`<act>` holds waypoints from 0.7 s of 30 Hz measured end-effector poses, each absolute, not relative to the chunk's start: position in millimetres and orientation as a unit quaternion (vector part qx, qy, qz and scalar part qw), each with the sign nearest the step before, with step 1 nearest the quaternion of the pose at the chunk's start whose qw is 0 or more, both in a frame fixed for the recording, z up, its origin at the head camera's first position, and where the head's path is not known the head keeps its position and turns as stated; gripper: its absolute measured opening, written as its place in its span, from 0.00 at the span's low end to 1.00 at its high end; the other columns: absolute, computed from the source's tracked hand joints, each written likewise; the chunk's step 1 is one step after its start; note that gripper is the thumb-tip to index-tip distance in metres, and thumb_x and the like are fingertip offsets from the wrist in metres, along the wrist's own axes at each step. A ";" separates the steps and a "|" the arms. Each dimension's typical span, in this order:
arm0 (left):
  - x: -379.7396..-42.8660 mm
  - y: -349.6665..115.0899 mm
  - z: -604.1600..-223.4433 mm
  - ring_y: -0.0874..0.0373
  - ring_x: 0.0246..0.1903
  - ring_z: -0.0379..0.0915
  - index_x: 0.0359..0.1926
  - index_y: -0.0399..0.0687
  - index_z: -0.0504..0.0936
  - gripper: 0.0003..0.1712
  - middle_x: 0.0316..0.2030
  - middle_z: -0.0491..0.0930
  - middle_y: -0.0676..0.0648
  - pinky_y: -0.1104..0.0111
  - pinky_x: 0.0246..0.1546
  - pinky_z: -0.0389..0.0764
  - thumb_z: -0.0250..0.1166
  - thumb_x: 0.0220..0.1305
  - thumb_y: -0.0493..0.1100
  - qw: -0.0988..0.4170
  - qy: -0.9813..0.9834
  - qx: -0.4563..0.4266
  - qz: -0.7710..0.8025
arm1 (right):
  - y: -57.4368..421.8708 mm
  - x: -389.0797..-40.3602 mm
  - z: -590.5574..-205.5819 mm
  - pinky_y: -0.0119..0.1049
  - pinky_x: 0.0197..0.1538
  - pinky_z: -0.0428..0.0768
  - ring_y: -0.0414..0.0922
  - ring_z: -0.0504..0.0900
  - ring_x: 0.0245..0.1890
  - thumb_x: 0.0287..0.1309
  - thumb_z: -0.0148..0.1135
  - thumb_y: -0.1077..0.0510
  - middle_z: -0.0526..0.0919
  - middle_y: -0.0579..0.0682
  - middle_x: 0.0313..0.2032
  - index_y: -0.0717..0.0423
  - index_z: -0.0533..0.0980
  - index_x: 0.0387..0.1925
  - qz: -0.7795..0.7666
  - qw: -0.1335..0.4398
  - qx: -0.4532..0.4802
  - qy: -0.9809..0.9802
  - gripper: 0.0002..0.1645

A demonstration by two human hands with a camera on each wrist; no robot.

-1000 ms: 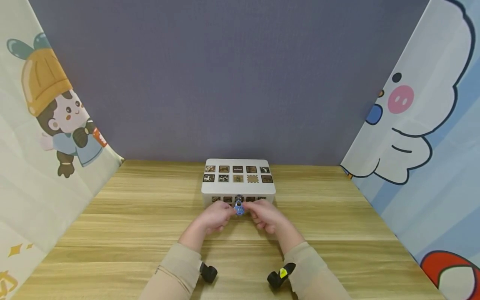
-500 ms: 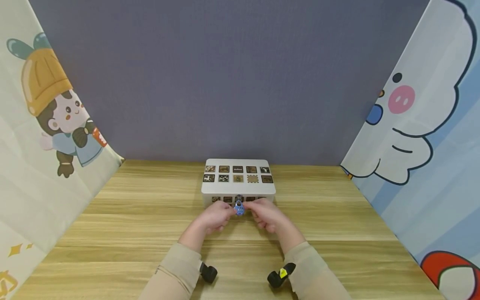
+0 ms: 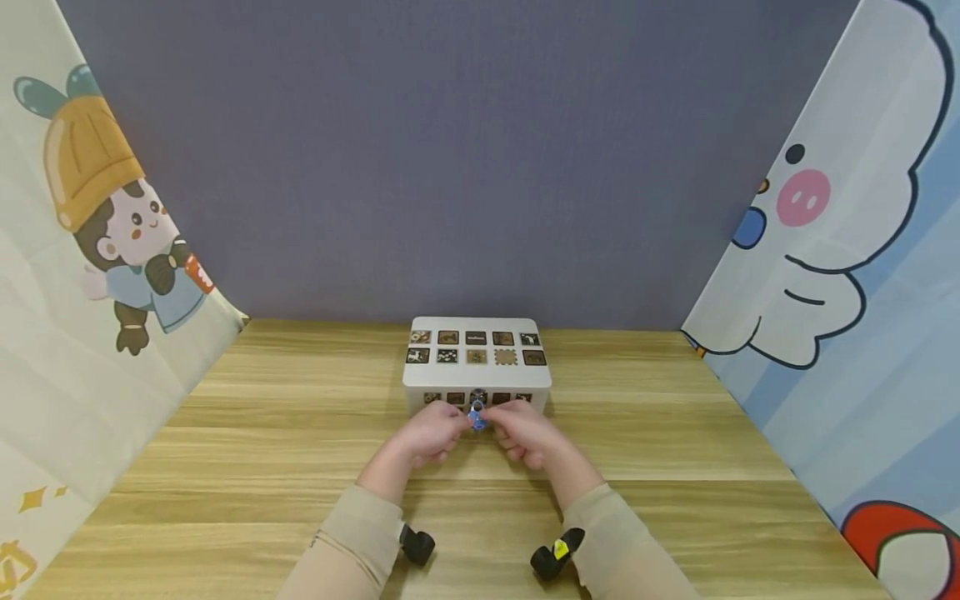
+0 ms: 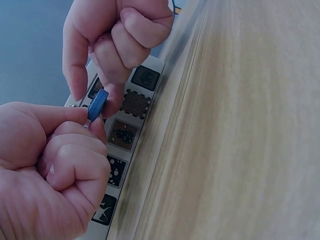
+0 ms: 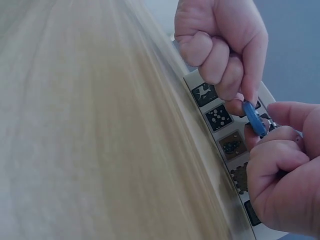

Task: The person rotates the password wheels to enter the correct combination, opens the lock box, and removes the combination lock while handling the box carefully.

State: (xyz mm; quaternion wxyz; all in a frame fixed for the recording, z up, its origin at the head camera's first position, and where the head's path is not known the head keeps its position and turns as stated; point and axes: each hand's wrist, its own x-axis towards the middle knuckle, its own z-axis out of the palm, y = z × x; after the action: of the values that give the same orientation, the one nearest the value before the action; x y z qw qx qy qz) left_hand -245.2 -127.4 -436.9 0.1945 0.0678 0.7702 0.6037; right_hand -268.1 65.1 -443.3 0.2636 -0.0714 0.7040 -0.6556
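Note:
A small blue padlock [image 3: 477,418] hangs by its shackle at the clasp on the front of a white box [image 3: 477,379] printed with rows of dark picture squares. From the left side, my left hand [image 3: 432,432] pinches the padlock's body between thumb and index finger, its other fingers folded. My right hand [image 3: 527,432] has its thumb and index finger at the opposite side of the padlock, the tips overlapping its edge. Seen from the right wrist, the blue lock body [image 5: 254,119] lies between both hands' fingertips, which hide part of it.
The box stands on a wood-grain table [image 3: 300,467], close to a grey back wall [image 3: 465,167]. Cartoon-printed panels flank the table on the left [image 3: 45,317] and right [image 3: 847,333]. Small black cameras [image 3: 417,546] sit on both wrists.
My right hand has shifted slightly left, bringing its fingertips further over the padlock. The padlock has turned a little; my left hand and the box stay put.

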 end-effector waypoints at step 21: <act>-247.8 -128.3 -437.7 0.65 0.07 0.51 0.42 0.30 0.79 0.16 0.10 0.58 0.56 0.75 0.07 0.56 0.53 0.67 0.41 0.198 0.768 0.071 0.604 | 57.1 -267.8 -451.8 0.28 0.11 0.52 0.36 0.52 0.08 0.58 0.59 0.52 0.57 0.41 0.10 0.70 0.75 0.42 -0.658 0.257 -0.065 0.705 0.22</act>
State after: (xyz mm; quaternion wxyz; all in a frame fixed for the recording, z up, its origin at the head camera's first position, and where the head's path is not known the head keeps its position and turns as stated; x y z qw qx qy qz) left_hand -247.8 -128.3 -437.7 0.1984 0.0714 0.7684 0.6042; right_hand -267.8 57.1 -451.8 0.2574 -0.0652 0.7047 -0.6580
